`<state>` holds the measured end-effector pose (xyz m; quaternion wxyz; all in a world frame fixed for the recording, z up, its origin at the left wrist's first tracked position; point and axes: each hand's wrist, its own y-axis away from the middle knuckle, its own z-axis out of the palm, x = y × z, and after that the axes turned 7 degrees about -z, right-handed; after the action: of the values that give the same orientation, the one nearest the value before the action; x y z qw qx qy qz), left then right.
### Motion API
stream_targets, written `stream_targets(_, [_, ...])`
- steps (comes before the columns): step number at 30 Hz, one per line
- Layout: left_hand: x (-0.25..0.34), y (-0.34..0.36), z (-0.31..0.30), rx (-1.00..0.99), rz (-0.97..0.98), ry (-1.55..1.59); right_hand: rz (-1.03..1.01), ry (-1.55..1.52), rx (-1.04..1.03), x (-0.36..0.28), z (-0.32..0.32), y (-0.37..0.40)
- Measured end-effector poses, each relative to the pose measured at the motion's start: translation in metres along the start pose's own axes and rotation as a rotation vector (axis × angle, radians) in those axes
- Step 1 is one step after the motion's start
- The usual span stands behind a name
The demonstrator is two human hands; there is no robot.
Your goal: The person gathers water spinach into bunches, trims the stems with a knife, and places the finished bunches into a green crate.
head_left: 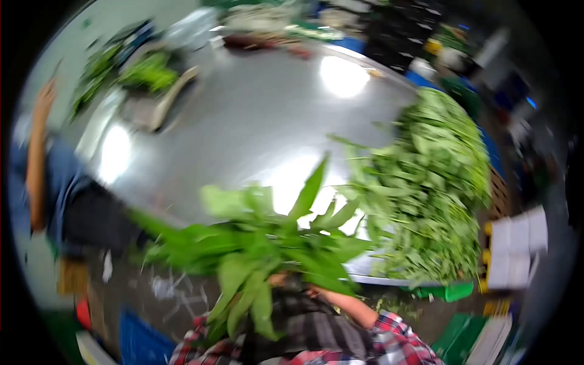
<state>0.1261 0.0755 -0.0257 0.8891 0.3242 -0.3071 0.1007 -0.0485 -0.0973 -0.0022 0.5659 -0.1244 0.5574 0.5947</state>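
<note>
A large bunch of long-leaved greens (243, 243) spreads out in front of my body, over the near edge of the metal table. My left hand (277, 280) closes round its base, and leaves hide most of that hand. Close beside it, my right hand (314, 291) also grips the bunch at its lower end, its fingers partly covered. Something dark shows between the two hands, too blurred to name. On the table's right side lies a big heap of leafy greens (426, 188).
The shiny metal table (243, 109) fills the middle. At its far left, a scale-like tray (143, 112) bears greens (152, 73). Another person's arm (38, 152) is at left. Blue (143, 340) and green crates (459, 340) stand near the floor.
</note>
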Motion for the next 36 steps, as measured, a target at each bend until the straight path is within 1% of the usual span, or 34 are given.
stream_targets(1, [0.020,0.002,0.000,0.032,0.002,-0.007,-0.008,0.063,-0.047,0.000,0.000,-0.005])
stream_targets(2, [0.042,0.000,0.000,0.066,0.015,-0.033,0.015,0.537,-0.008,-0.023,0.016,0.001])
stream_targets(3, [0.066,-0.002,-0.005,0.096,0.020,-0.061,-0.098,0.398,-0.061,-0.026,0.016,0.007])
stream_targets(4, [0.087,-0.006,-0.010,0.130,0.010,-0.089,-0.109,0.423,-0.084,-0.028,0.014,0.009])
stream_targets(5, [0.102,-0.010,-0.019,0.182,-0.044,-0.106,-0.176,0.473,-0.107,-0.030,0.009,0.011])
stream_targets(6, [0.107,-0.044,-0.099,-0.496,-0.342,0.312,-0.188,0.431,-0.127,-0.037,0.003,0.017])
stream_targets(7, [0.120,-0.032,-0.102,0.127,-0.396,0.011,-0.201,0.391,-0.162,-0.047,-0.003,0.021])
stream_targets(9, [0.145,-0.022,-0.111,0.364,-0.446,-0.253,-0.229,0.533,-0.092,-0.090,-0.027,0.039])
stream_targets(11, [0.159,-0.014,-0.099,0.415,-0.449,-0.374,-0.366,0.548,0.152,-0.098,-0.092,0.044])
stream_targets(13, [0.171,-0.001,-0.060,0.563,-0.443,-0.534,-0.477,0.693,0.415,-0.173,-0.146,0.082])
stream_targets(14, [0.165,-0.011,-0.055,0.575,-0.291,-0.749,-0.638,0.674,0.573,-0.198,-0.182,0.096])
stream_targets(15, [0.161,-0.023,-0.063,0.586,-0.130,-0.959,-0.643,0.542,0.651,-0.227,-0.220,0.111])
stream_targets(16, [0.157,-0.035,-0.076,0.597,0.037,-1.166,-0.702,0.586,0.711,-0.251,-0.269,0.120])
stream_targets(17, [0.154,-0.038,-0.091,0.608,0.196,-1.377,-0.856,0.880,0.825,-0.266,-0.329,0.119])
stream_targets(18, [0.149,-0.027,-0.093,0.611,0.334,-1.598,-0.809,1.131,0.876,-0.292,-0.367,0.133])
stream_targets(19, [0.145,-0.008,-0.097,0.595,0.457,-1.832,-0.739,1.372,0.907,-0.304,-0.400,0.140])
stream_targets(21, [0.135,0.001,0.059,1.164,0.346,-2.215,-0.609,1.307,0.652,-0.310,-0.433,0.150])
stream_targets(22, [0.132,-0.017,0.052,1.029,0.504,-2.031,-0.573,1.299,0.516,-0.300,-0.444,0.148])
stream_targets(23, [0.108,-0.054,-0.003,0.901,0.891,-1.649,-0.537,1.442,0.408,-0.285,-0.450,0.145])
stream_targets(24, [0.078,-0.070,0.120,0.842,0.881,-1.336,-0.621,1.575,0.392,-0.271,-0.459,0.136])
stream_targets(25, [0.057,-0.082,0.208,0.650,0.846,-1.318,-0.713,1.711,0.377,-0.260,-0.469,0.126])
stream_targets(26, [0.041,-0.087,0.286,0.414,0.739,-1.464,-0.654,1.772,0.440,-0.253,-0.476,0.119])
stream_targets(27, [0.022,-0.101,0.341,0.082,0.883,-1.733,-0.594,1.833,0.499,-0.247,-0.481,0.111])
stream_targets(28, [-0.004,-0.123,0.390,-0.272,1.054,-1.753,-0.306,1.887,0.476,-0.230,-0.486,0.098])
stream_targets(29, [-0.023,-0.140,0.445,-0.482,0.958,-1.797,-0.244,1.927,0.454,-0.214,-0.489,0.084])
stream_targets(30, [-0.043,-0.167,0.491,-0.664,0.967,-1.805,-0.379,1.879,0.479,-0.196,-0.488,0.086])
stream_targets(31, [-0.063,-0.192,0.517,-0.700,0.990,-1.921,-0.508,1.824,0.502,-0.188,-0.480,0.095])
stream_targets(32, [-0.076,-0.216,0.539,-0.632,0.911,-2.044,-0.653,1.759,0.521,-0.183,-0.471,0.107])
stream_targets(33, [-0.087,-0.235,0.550,-0.568,0.816,-2.161,-0.785,1.682,0.536,-0.177,-0.461,0.122])
stream_targets(35, [-0.110,-0.268,0.522,-0.444,0.637,-2.278,-0.787,1.631,0.478,-0.159,-0.450,0.145])
stream_targets(36, [-0.123,-0.276,0.495,-0.484,0.578,-2.249,-0.790,1.579,0.412,-0.153,-0.449,0.153])
